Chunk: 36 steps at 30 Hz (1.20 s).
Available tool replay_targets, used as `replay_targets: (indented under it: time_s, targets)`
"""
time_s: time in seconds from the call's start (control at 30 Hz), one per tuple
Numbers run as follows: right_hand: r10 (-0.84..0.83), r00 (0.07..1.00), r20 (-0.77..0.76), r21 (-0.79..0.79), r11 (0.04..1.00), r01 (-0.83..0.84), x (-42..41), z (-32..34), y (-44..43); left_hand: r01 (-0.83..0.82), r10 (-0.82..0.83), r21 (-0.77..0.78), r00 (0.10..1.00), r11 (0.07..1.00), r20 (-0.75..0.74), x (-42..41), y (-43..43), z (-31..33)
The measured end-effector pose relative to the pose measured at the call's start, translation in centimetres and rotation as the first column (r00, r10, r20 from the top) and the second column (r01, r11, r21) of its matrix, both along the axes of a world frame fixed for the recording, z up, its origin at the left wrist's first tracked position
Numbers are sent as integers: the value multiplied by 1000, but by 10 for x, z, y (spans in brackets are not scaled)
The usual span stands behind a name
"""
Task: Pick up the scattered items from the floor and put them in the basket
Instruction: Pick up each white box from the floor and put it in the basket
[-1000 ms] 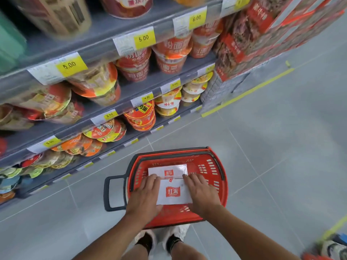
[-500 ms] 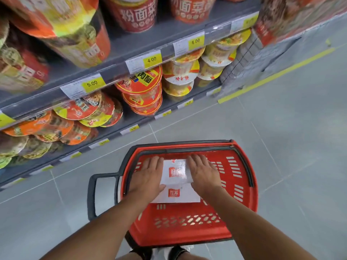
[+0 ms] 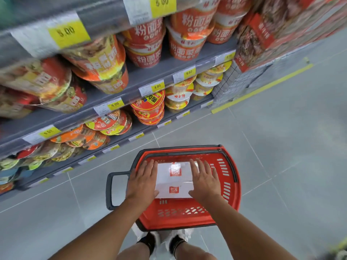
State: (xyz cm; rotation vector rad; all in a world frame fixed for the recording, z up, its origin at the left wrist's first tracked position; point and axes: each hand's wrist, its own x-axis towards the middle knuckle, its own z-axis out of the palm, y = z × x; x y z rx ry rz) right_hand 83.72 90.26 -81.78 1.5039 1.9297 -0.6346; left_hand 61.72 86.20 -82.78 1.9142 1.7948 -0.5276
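A red plastic basket [image 3: 231,201] with a dark rim and a dark handle stands on the grey floor just in front of my feet. Inside it lie white boxes [image 3: 175,180] with red logos, one behind the other. My left hand [image 3: 143,180] lies flat on their left side, fingers straight. On the right side my right hand [image 3: 204,180] rests the same way, fingers straight and spread. Neither hand curls round the boxes.
Grey shelves [image 3: 131,102] with stacks of instant noodle bowls and yellow price tags rise at the left, close to the basket. A yellow floor line [image 3: 262,89] runs away at the upper right. Grey tiled floor [image 3: 281,156] stretches to the right.
My view has dropped closer to the basket and the shelves. The boxes have gone down from above the basket's middle onto its far part, with both hands still flat on them.
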Motion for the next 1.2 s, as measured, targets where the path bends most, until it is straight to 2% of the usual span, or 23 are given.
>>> replay_targets:
  time_s: [0.13, 0.27, 0.37, 0.5, 0.63, 0.73, 0.97, 1.03, 1.2]
  targets:
    - [-99, 993, -69, -8, 995, 99, -6, 83, -8, -18, 19, -33, 999, 999, 34, -13, -7, 75]
    - [-205, 958, -200, 59, 974, 220, -17, 182, 7, -14, 13, 6, 998, 1000, 58, -30, 12, 171]
    - [-186, 946, -267, 124, 966, 226, -26, 254, 13, -18, 19, -22, 998, 1000, 58, -50, 15, 243]
    - [-129, 931, -340, 187, 961, 202, -44, 341, 6, -77, 71, 82, 995, 994, 69, -72, -7, 329]
    - [-20, 899, -437, 254, 956, 145, -56, 400, 4, -134, 119, 227, 990, 965, 82, -82, -25, 397]
    - [113, 880, -461, 310, 950, 40, -60, 431, 3, -207, 181, 342, 978, 916, 107, -85, -43, 427]
    - [412, 776, -477, 430, 880, -203, -50, 481, -16, -377, 367, 537, 921, 755, 130, -67, -111, 463]
    - [455, 759, -466, 443, 862, -245, -54, 492, -17, -406, 398, 556, 906, 725, 144, -66, -125, 465]
    - [619, 647, -445, 499, 771, -395, -77, 498, -43, -524, 549, 573, 823, 631, 147, -56, -189, 482]
